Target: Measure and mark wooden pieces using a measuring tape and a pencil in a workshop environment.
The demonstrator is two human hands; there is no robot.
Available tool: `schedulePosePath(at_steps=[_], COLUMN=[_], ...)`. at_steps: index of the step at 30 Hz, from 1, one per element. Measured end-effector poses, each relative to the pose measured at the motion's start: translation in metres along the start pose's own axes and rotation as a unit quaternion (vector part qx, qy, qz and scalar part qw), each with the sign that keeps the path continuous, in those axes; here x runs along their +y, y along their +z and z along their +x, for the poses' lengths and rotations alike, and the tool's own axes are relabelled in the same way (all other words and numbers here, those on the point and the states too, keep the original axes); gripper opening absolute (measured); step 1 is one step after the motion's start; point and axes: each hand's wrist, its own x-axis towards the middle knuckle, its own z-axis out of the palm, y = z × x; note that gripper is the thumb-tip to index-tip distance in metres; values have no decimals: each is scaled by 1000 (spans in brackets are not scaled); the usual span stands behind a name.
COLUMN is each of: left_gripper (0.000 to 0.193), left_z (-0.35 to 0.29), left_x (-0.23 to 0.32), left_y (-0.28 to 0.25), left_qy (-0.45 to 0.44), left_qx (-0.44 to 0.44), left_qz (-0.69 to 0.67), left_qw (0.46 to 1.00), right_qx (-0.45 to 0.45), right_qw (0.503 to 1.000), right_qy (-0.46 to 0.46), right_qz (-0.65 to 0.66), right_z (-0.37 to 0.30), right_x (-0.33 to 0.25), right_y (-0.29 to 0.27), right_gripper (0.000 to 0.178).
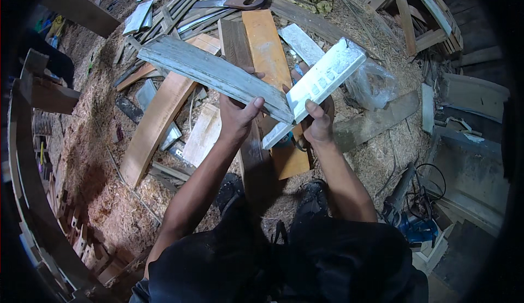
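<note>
My left hand grips a long, weathered grey board near its right end, with the thumb on the near edge. In my right hand is a shorter white-painted wooden piece that has several rectangular recesses along its face. Both pieces are held up and tilted, and their near ends meet or overlap between my hands; whether they touch I cannot tell. Below them lie an orange-toned board and a dark brown board. Some fingers of both hands are hidden behind the wood.
Wood shavings cover the floor. A handsaw lies on strips at the back. Left of my arms is a curved plank; on the right are a clear plastic bag and a blue corded power tool. Curved wooden frames stand far left.
</note>
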Motion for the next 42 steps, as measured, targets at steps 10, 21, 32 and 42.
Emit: schedulePosePath(at_steps=[10, 21, 32, 42], left_gripper=[70, 80, 120, 122], left_z=[-2, -5, 3, 1], left_x=[-1, -2, 11, 10], left_y=[1, -2, -2, -3], left_qy=[-2, 6, 6, -38], left_qx=[21, -71, -121, -142], left_qz=[0, -2, -11, -3], left_qw=[1000, 997, 993, 989], right_qx=[-6, -38, -57, -61], right_qw=[1000, 999, 988, 986], right_qy=[0, -36, -100, -104], right_qz=[6, -6, -105, -113], right_z=[-1, 1, 0, -2], right_x=[0, -6, -24, -18], right_y=[1, -3, 2, -1], right_gripper=[92, 94, 102, 98])
